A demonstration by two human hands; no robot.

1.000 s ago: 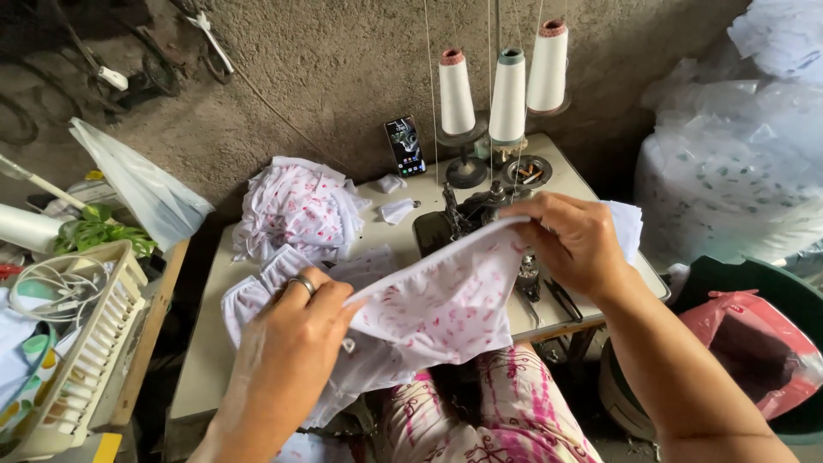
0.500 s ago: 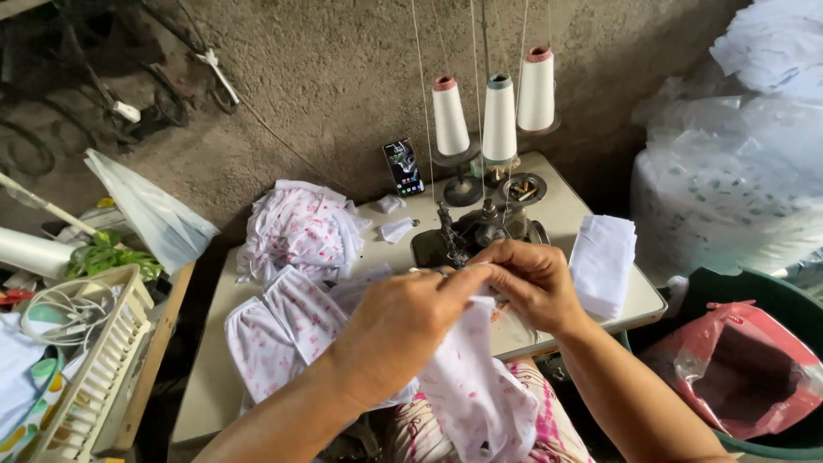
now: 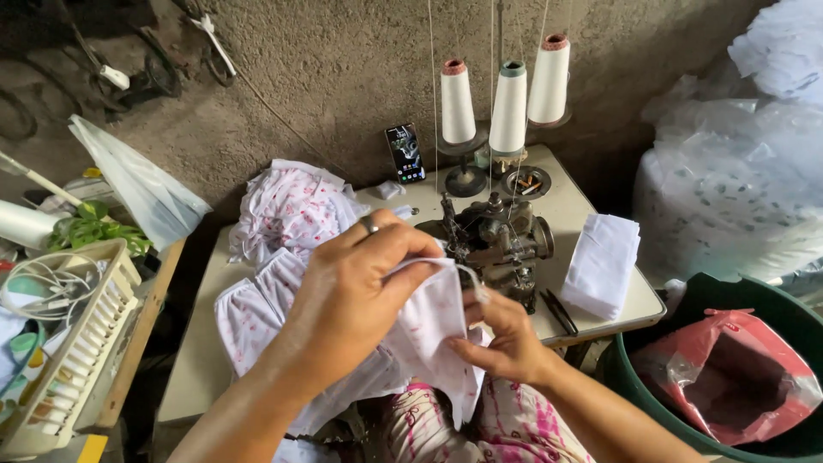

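Observation:
My left hand [image 3: 356,296], a ring on one finger, grips the top of a white fabric piece with pink print [image 3: 433,330], held up in front of a dark sewing machine [image 3: 497,244]. My right hand [image 3: 506,339] pinches the same piece lower down on its right edge. The cloth hangs over my lap. A heap of the same printed fabric [image 3: 291,210] lies on the table [image 3: 197,369] to the left, with more pieces spread beneath my left hand.
Three thread cones [image 3: 507,107] stand behind the machine, a phone [image 3: 405,153] leans on the wall. A folded white stack [image 3: 602,264] and scissors [image 3: 559,310] lie right. A green tub with a red bag [image 3: 729,377] sits right, a plastic basket [image 3: 73,343] left.
The fabric, stretched wide between both hands a second ago, is now gathered and folded; my left hand moved right and up, my right hand dropped lower under it.

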